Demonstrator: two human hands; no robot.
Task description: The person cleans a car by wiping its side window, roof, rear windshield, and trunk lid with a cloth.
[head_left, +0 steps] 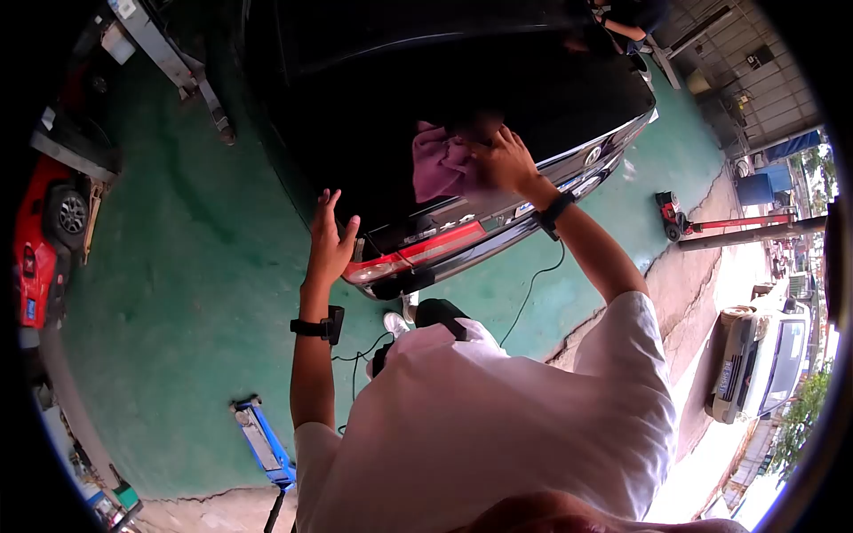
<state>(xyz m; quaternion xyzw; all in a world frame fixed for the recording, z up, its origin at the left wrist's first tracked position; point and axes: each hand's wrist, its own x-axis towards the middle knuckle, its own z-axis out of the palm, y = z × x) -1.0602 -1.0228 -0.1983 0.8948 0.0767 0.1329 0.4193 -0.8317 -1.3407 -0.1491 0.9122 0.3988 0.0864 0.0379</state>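
Observation:
A purple cloth lies crumpled against the glossy black rear of a car. My right hand is at the cloth's right edge, fingers bent over it and partly blurred. A dark band circles that wrist. My left hand is raised beside the car's rear left corner, fingers apart and nothing in it. Whether its fingertips touch the bodywork I cannot tell. Below the cloth runs the red tail light.
Another person is at the car's far right side. A blue floor jack stands behind on the left, a red jack at right. Cables trail over the green floor. A red car stands far left, a white vehicle outside.

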